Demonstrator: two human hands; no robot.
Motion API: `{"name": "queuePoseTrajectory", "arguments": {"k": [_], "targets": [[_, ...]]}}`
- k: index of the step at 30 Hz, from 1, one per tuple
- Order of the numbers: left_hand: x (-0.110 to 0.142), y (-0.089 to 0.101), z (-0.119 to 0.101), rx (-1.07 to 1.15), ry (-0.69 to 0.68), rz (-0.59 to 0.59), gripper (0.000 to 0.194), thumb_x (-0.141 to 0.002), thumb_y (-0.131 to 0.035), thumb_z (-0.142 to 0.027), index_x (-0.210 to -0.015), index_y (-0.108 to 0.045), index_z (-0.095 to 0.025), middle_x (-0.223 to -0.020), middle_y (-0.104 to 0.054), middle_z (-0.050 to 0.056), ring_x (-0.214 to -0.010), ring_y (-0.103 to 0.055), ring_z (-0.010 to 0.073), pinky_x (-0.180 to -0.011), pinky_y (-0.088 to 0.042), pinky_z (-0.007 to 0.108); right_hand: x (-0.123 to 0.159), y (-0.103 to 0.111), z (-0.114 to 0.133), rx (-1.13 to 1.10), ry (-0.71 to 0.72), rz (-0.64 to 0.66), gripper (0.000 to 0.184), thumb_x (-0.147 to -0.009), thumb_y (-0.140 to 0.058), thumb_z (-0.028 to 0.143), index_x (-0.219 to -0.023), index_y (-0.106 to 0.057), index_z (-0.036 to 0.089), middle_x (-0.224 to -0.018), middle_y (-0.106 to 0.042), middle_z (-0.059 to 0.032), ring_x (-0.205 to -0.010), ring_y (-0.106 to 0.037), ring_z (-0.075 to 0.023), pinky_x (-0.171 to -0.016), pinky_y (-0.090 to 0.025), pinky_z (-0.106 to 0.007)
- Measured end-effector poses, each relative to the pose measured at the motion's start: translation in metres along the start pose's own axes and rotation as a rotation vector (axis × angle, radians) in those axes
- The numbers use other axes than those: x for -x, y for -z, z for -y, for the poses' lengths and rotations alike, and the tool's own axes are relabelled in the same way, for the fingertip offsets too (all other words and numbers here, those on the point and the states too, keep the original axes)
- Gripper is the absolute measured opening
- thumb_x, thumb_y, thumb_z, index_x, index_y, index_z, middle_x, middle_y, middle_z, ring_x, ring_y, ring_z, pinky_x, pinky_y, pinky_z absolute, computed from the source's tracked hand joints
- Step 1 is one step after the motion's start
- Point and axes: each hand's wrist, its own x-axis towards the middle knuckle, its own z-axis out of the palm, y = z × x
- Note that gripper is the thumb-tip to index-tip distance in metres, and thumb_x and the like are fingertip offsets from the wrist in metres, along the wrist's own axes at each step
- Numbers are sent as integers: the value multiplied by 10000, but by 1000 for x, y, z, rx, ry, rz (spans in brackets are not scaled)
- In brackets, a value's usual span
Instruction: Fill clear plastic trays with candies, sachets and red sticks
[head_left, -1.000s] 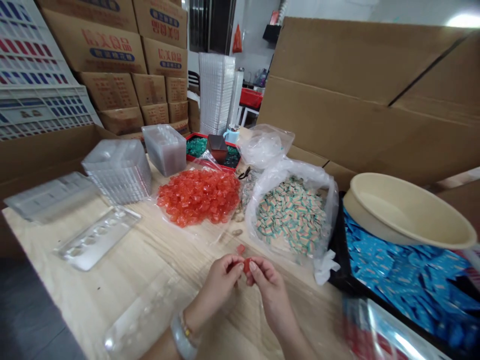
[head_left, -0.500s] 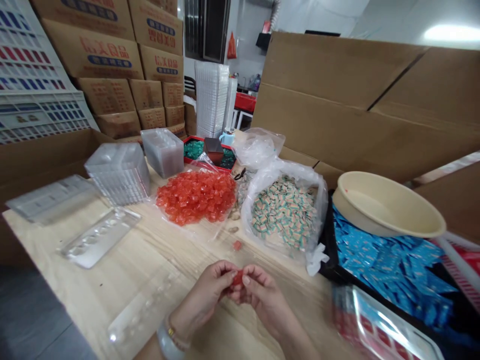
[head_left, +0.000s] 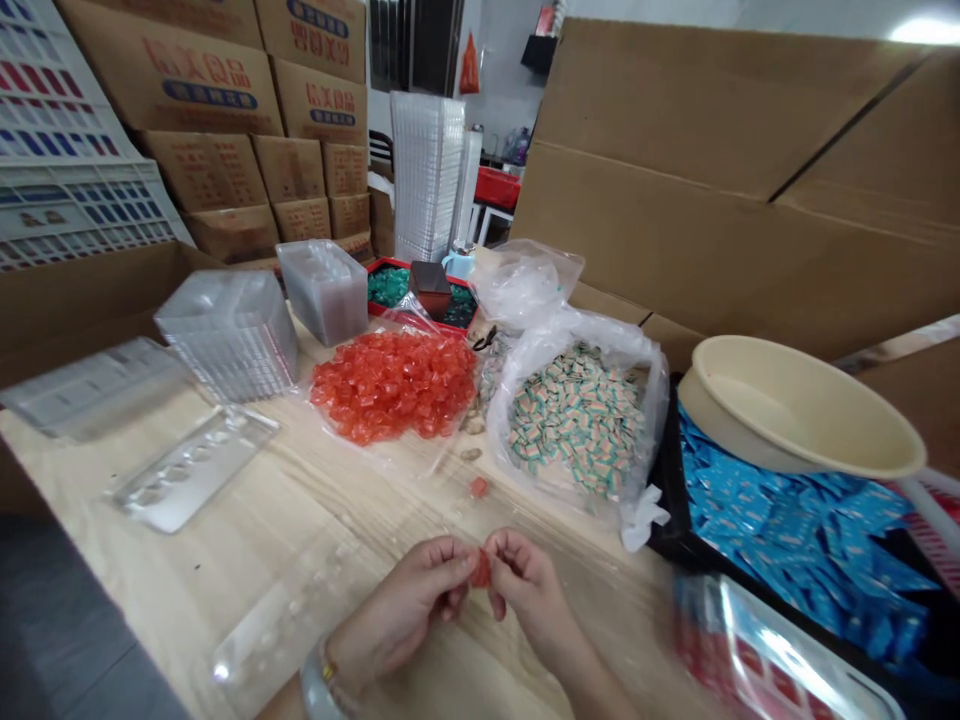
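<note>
My left hand (head_left: 401, 605) and my right hand (head_left: 525, 590) pinch a small red wrapped candy (head_left: 481, 570) between their fingertips, just above the wooden table (head_left: 225, 540). A loose red candy (head_left: 478, 487) lies on the wood beyond them. Farther back sits a clear bag of red candies (head_left: 394, 385), with a bag of striped wrapped candies (head_left: 577, 425) to its right. A clear plastic blister tray (head_left: 281, 620) lies flat under my left wrist, which wears a pale bangle (head_left: 315, 690).
A stack of clear trays (head_left: 225, 335) and a clear blister tray (head_left: 193, 468) stand at the left. A black tray of blue packets (head_left: 795, 530) holds a beige bowl (head_left: 795, 405) at the right. Behind are scissors (head_left: 486, 338), a red tray of green candies (head_left: 388, 285) and cardboard cartons (head_left: 210, 75).
My hands have drawn slightly apart, showing more of the red candy between the fingertips. The view has shifted a little, and the table objects sit slightly higher in the frame.
</note>
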Motion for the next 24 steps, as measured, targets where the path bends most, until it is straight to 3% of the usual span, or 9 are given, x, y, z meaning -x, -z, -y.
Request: {"name": "queuePoseTrajectory", "arguments": {"k": [5, 11, 14, 17, 19, 24], "targets": [[-6, -4, -1, 325, 9, -30, 208, -679, -622, -305, -727, -571, -109, -661, -464, -2, -551, -398, 51, -461, -250, 172, -6, -1, 1, -116, -39, -92, 303, -610, -630, 405, -573, -449, 164, -405, -401, 84, -321, -327, -30, -332, -277, -156], [-11, 1, 5, 142, -83, -125, 189, -650, -636, -275, -681, -529, -122, -572, -435, -40, -456, -329, 29, -444, -220, 178, -10, 1, -11, 13, -34, -91, 233, -648, -587, 357, -590, -460, 171, -431, -408, 78, -332, -327, -41, -336, -296, -167], [-14, 5, 10, 49, -102, -189, 205, -654, -614, -302, -665, -511, -125, -568, -449, -40, -458, -332, 34, -438, -207, 182, -7, 4, -13, 217, 197, -137, 165, -693, -570, 295, -808, -551, 178, -659, -542, 13, -534, -490, -84, -499, -415, -197], [-18, 7, 9, -26, -106, -238, 239, -634, -620, -334, -649, -495, -131, -539, -441, -47, -465, -343, 42, -441, -212, 183, -7, 8, -6, 523, 414, -12, 199, -748, -524, 213, -940, -574, 206, -848, -571, -32, -742, -529, -121, -667, -433, -235], [-19, 7, 5, -48, -103, -255, 238, -631, -612, -342, -674, -508, -133, -530, -431, -54, -465, -346, 45, -449, -229, 182, -13, 12, 0, 664, 461, 46, 167, -772, -485, 185, -906, -584, 198, -807, -579, -33, -732, -534, -128, -657, -430, -236], [-20, 14, -3, -137, -182, -395, 281, -622, -502, -164, -897, -549, -133, -778, -555, 9, -644, -485, 88, -574, -364, 200, -41, 12, 11, 1046, 448, -96, 185, -790, -444, 149, -915, -581, 159, -827, -588, -63, -775, -549, -156, -698, -421, -261]]}}
